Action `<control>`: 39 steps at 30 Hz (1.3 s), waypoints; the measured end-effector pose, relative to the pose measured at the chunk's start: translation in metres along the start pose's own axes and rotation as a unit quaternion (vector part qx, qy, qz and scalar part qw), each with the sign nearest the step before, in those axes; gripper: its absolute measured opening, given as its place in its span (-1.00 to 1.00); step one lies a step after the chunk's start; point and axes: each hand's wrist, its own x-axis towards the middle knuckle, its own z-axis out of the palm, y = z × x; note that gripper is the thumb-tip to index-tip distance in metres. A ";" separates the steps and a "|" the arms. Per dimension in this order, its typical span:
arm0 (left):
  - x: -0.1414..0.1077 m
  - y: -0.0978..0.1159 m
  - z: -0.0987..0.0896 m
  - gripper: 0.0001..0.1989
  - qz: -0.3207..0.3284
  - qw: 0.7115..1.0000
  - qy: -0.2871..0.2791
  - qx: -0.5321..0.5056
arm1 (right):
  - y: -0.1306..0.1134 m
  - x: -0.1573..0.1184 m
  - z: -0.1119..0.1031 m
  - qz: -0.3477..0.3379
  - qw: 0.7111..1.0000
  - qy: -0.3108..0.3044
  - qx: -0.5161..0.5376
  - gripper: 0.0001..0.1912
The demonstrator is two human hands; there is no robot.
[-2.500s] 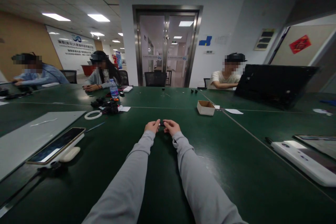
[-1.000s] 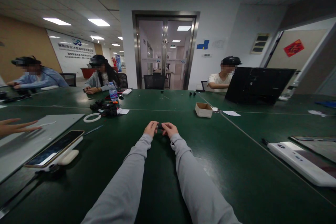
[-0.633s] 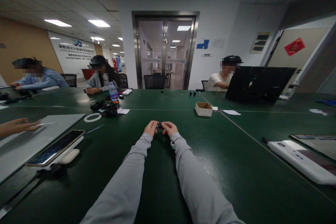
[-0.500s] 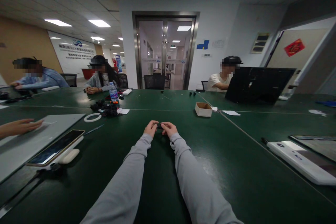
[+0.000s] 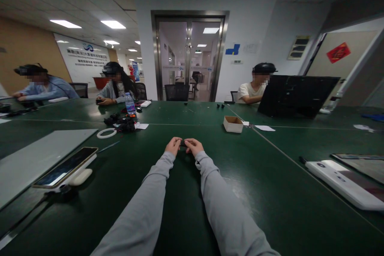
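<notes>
My left hand (image 5: 173, 146) and right hand (image 5: 193, 146) pinch a small black part (image 5: 183, 143) between fingertips, mid-table (image 5: 270, 192), well off every edge. I judge it light, rigid; grip its ends. Beyond: cardboard box (image 5: 233, 124).

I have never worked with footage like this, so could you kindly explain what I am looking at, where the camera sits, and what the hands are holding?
The camera is worn on a person's head and looks forward and down, so the two grey sleeves reaching out from the bottom are the wearer's own arms. The left hand and right hand meet over a green table and pinch a small dark object between them; it is too small to identify. On the table lie a phone at the left, a white ring, a small cardboard box, and a white device at the right. Other people sit at the far side.
</notes>
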 end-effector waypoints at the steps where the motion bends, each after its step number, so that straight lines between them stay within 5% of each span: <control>1: 0.000 -0.001 0.000 -0.78 0.007 1.000 0.000 0.002 | -0.001 -0.001 0.000 0.001 1.000 -0.001 -0.003 -0.59; 39: 0.000 0.002 -0.001 -0.75 -0.005 1.000 0.007 0.028 | -0.002 0.000 0.000 0.015 1.000 0.007 0.007 -0.58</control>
